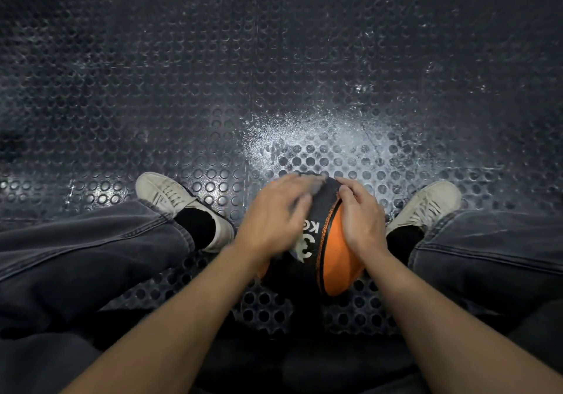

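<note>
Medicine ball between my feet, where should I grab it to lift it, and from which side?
Grip the ball by its two rounded flanks, one palm from each side, fingers reaching slightly under. It is round with no handle showing, so a one-handed top grip would probably slip. The right hand holds the orange flank.

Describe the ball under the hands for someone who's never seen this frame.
On the black studded rubber floor, look between the pale left sneaker and right sneaker, just before the white dusty patch. There sits the medicine ball, with the left hand and right hand on it. It is the only orange thing in view: orange panels split by a black band with a white 3.
</note>
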